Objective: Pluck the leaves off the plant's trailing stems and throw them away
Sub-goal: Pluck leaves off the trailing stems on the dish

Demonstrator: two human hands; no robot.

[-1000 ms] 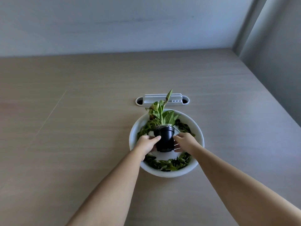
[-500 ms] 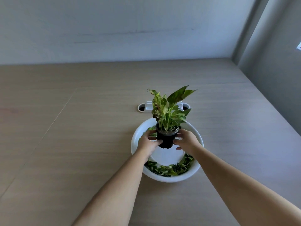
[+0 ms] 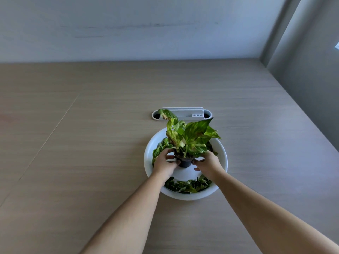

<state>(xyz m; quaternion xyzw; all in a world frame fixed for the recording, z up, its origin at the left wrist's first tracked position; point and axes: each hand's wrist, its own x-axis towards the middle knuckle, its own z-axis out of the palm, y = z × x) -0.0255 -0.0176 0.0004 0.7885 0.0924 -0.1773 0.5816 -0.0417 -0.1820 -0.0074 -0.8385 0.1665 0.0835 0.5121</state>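
A small black pot holds a green-and-yellow variegated plant. The pot is lifted over the middle of a round white bowl. My left hand grips the pot's left side. On the pot's right side is my right hand, its thumb on the pot and its fingers spread. Plucked leaves lie in a ring along the bowl's inner wall, thickest at the near side and the left. The pot's bottom is hidden behind my fingers.
A white oval cable grommet is set into the wooden table just behind the bowl. A pale wall runs along the table's far edge. A grey wall borders the table on the right.
Both hands have lifted the pot up out of the bowl's middle, and the plant's leaves now stand higher and nearer the camera. The view has tilted slightly.
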